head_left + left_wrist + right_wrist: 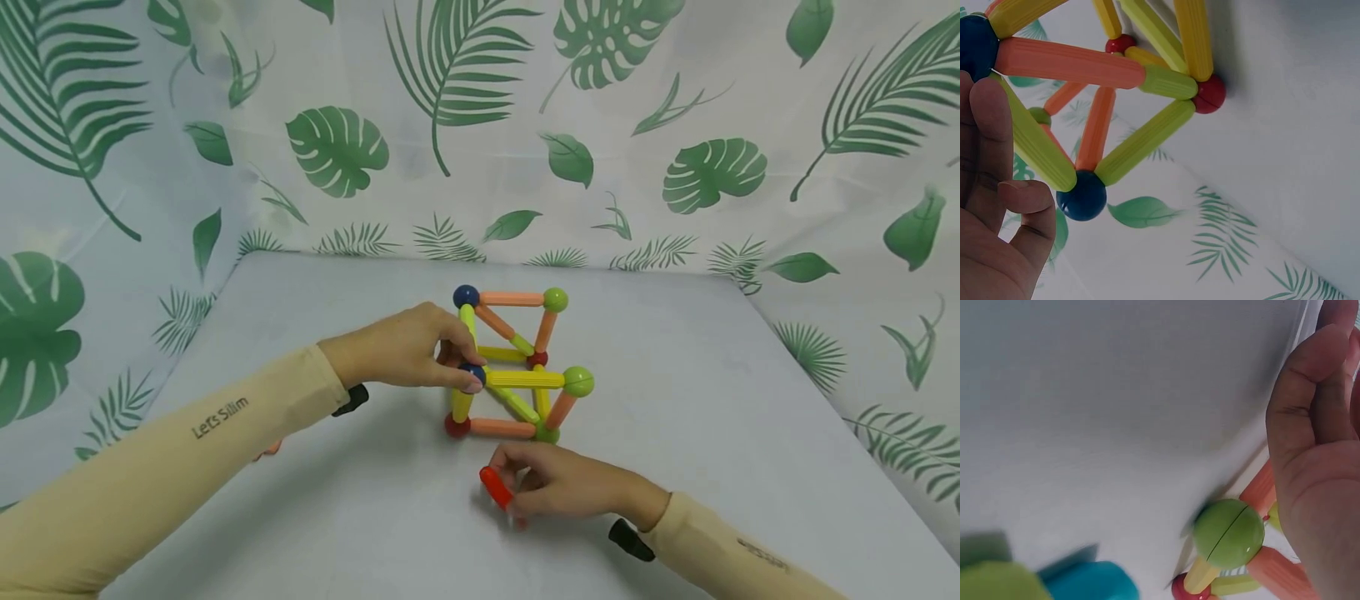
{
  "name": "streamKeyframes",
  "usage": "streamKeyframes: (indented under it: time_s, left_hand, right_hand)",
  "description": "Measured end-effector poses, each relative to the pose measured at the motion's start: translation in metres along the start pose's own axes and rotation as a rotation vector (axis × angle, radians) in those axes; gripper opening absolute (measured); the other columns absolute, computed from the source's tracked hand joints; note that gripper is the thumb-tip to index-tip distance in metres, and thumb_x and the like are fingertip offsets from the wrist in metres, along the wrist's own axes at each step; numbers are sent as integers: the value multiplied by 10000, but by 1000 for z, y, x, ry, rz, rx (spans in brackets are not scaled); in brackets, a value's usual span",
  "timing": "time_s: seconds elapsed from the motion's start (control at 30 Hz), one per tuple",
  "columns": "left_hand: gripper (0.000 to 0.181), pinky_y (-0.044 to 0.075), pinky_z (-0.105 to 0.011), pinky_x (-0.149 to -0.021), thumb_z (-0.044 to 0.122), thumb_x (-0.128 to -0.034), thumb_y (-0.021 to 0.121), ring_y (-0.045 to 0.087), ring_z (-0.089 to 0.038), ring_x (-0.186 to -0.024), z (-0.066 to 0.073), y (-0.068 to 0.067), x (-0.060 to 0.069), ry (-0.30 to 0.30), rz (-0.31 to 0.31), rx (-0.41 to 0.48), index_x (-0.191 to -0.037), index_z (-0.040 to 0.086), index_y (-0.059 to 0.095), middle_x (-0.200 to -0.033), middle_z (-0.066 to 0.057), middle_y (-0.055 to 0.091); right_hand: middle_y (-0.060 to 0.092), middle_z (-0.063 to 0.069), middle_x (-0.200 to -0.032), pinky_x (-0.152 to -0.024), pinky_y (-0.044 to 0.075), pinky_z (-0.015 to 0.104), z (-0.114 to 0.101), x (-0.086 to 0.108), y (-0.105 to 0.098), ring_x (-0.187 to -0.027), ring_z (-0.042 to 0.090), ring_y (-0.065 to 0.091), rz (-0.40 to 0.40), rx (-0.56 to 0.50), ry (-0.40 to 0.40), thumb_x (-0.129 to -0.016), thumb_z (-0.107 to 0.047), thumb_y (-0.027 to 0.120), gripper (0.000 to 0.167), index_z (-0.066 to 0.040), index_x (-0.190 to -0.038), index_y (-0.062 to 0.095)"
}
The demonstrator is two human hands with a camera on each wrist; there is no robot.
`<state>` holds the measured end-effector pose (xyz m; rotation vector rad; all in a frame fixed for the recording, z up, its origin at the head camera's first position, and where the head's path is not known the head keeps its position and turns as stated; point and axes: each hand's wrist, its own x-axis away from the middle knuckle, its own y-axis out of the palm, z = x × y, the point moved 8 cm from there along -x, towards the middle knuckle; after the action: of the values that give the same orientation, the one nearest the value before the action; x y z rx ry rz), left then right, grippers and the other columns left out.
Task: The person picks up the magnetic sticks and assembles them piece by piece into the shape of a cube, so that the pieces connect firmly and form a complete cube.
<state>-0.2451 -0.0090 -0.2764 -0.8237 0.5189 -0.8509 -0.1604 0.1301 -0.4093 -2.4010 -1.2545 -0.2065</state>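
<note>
A frame of ribbed rods and coloured balls stands on the table. My left hand (408, 346) pinches the near upper blue ball (472, 377), where a yellow rod (525, 380) runs across to a green ball (578, 381). In the left wrist view the left fingers touch a blue ball (977, 47) at the upper left. Just in front of the frame, my right hand (562, 482) holds a short red rod (495, 487) between thumb and fingers. The right wrist view has that hand (1319, 456) along its right edge, beside a green ball (1229, 534); the red rod is mostly hidden there.
An orange-red piece (270, 449) shows partly from behind the left sleeve. Low in the right wrist view lie a blurred teal piece (1094, 582) and a yellow-green one (1000, 581). Leaf-patterned cloth (480, 200) hangs behind the pale table (675, 333) and at its sides.
</note>
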Motion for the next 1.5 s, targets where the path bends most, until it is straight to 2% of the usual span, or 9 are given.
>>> streamKeyframes:
  time_s: [0.1, 0.33, 0.53, 0.67, 0.8, 0.93, 1.13, 1.33, 1.5]
  left_hand:
    - [229, 496, -284, -686, 320, -867, 825, 580, -110, -740, 0, 0, 0, -2, -4, -3, -1008, 146, 780, -794, 89, 641]
    - [230, 500, -283, -689, 316, -867, 826, 583, -109, -743, 1, 0, 0, -6, -8, -3, -1012, 144, 781, -795, 90, 642]
    - [243, 504, -278, -685, 321, -862, 830, 583, -103, -734, 2, 0, 0, 2, -7, -3, -1014, 137, 782, -791, 91, 641]
    - [256, 505, -277, -686, 329, -855, 835, 579, -105, -735, 2, 0, 0, -3, -7, -8, -1018, 139, 781, -792, 89, 637]
    - [250, 505, -278, -684, 328, -856, 835, 581, -108, -735, 2, 0, 1, -4, -4, -15, -1014, 142, 781, -788, 91, 639]
    - [239, 505, -275, -684, 320, -860, 833, 582, -104, -732, 2, 0, 1, 14, -2, -17, -1008, 140, 780, -788, 95, 639]
    - [243, 501, -274, -677, 319, -852, 839, 582, -106, -730, 1, -1, 1, 12, 2, -7, -1003, 139, 778, -781, 91, 637]
    - [230, 501, -272, -678, 306, -856, 837, 581, -103, -730, 1, -1, 1, 16, 2, -5, -1000, 137, 776, -784, 90, 637]
    - [232, 500, -274, -679, 312, -857, 836, 580, -106, -733, 2, -1, 1, 15, 2, 2, -1001, 140, 776, -789, 86, 637]
  right_hand:
    - [651, 37, -1040, -788, 559, 311, -3, -4, -1, -887, 198, 670, 38, 30, 0, -934, -105, 696, 216, -110, -1118, 583]
    - [626, 75, -1106, -784, 566, 311, -14, -13, -11, -850, 252, 703, 187, 31, -33, -945, -78, 663, 327, -16, -1228, 512]
    - [672, 35, -1132, -857, 550, 311, -22, -18, -24, -918, 187, 689, 388, 132, -74, -965, -121, 670, 398, -69, -1311, 478]
    - [663, 11, -1154, -866, 555, 317, -24, -20, -29, -957, 148, 678, 484, 201, -71, -973, -150, 688, 339, -89, -1259, 517]
    - [699, -32, -1041, -770, 567, 268, -27, -24, -30, -796, 60, 686, 528, 341, -62, -963, -174, 720, 286, -106, -1186, 556]
    - [689, -89, -891, -671, 535, 229, -33, -27, -30, -662, 1, 615, 581, 530, -54, -937, -225, 757, 258, -129, -1128, 613]
    - [654, -96, -949, -691, 520, 232, -43, -26, -33, -754, 63, 567, 677, 716, -67, -874, -270, 823, 311, -160, -1115, 660]
    - [661, -45, -1031, -812, 542, 275, -45, -30, -34, -910, 113, 601, 699, 801, -86, -853, -228, 845, 339, -137, -1126, 666]
    - [664, -29, -1052, -830, 547, 283, -43, -31, -34, -912, 123, 620, 702, 851, -69, -852, -217, 846, 390, -136, -1173, 641]
